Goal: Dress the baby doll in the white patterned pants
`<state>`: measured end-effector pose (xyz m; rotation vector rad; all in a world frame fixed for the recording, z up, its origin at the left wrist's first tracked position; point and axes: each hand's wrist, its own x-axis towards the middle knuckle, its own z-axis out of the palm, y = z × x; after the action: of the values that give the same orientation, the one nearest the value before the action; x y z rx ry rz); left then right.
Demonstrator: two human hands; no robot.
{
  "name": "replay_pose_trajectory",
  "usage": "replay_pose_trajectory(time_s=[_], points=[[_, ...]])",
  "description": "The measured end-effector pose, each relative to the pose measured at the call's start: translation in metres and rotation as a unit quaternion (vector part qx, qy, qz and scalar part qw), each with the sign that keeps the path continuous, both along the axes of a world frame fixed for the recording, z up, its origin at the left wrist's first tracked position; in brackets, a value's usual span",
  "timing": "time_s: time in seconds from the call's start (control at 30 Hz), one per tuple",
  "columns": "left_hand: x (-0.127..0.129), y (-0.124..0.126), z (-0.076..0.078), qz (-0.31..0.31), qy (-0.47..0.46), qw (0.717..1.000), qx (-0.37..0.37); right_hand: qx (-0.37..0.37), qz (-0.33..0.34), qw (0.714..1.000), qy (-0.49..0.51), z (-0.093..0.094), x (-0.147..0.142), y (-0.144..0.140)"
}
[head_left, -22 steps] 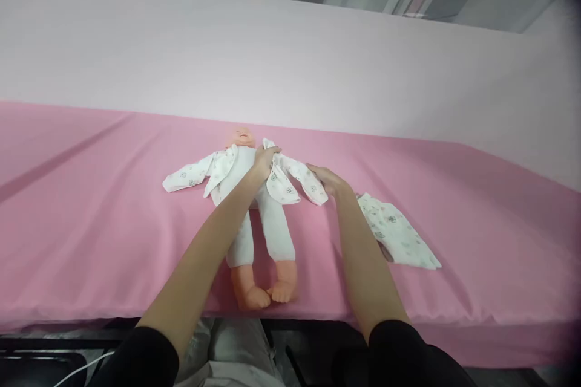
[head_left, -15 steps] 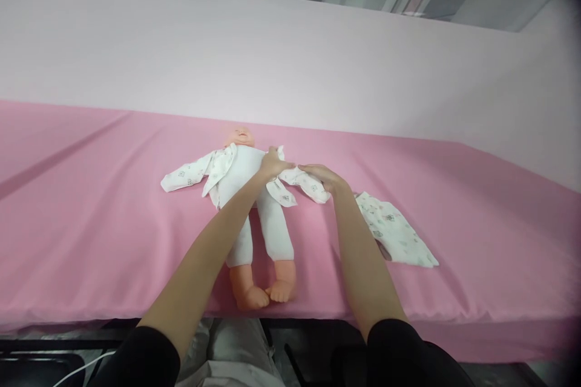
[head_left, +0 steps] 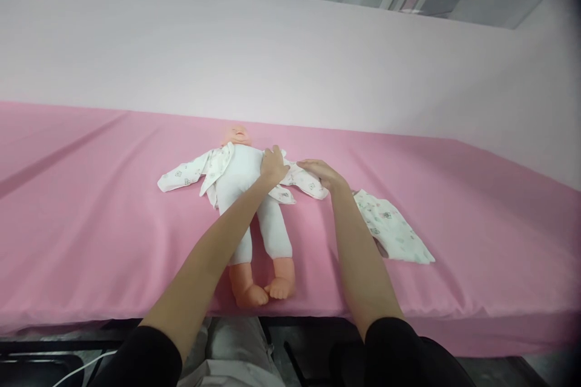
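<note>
A baby doll (head_left: 239, 172) with a white cloth body lies on its back, head away from me and feet towards me. It wears a white printed baby jacket (head_left: 219, 168), spread apart at the front with both sleeves out sideways. My left hand (head_left: 273, 164) rests on the jacket by the doll's shoulder on the right side of the view, fingers extended and thumb apart. Against the upper edge of the right-side sleeve (head_left: 305, 182) lies my right hand (head_left: 327, 175), fingers stretched to the left. The doll's arm inside that sleeve is hidden.
Folded white printed baby clothing (head_left: 394, 230) lies to the right of my right forearm. A pink sheet (head_left: 91, 211) covers the table, with a white wall panel (head_left: 272, 60) behind it. A white cable (head_left: 86, 366) hangs at the lower left.
My left hand has turned slightly and now lies flatter by the doll's shoulder. The right hand stays at the sleeve with little movement. The view has shifted a little.
</note>
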<state>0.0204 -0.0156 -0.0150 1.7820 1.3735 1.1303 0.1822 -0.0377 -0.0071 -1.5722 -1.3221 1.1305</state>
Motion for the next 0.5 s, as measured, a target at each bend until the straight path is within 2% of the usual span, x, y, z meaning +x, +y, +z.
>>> replay_pose_trajectory(time_s=[0.17, 0.33, 0.5], points=[[-0.0027, 0.0072, -0.0019, -0.006, 0.063, 0.998, 0.029, -0.002, -0.018, 1.000, 0.012, 0.0004, -0.0020, 0.0034], [-0.0068, 0.0088, 0.0011, -0.002, 0.059, 0.998, 0.028, -0.020, -0.056, 0.997, -0.055, -0.0002, -0.0036, 0.0074], [-0.0074, 0.0032, 0.0032, 0.005, 0.072, 0.995, 0.066, -0.010, -0.024, 0.993, -0.118, 0.0007, -0.0105, 0.0087]])
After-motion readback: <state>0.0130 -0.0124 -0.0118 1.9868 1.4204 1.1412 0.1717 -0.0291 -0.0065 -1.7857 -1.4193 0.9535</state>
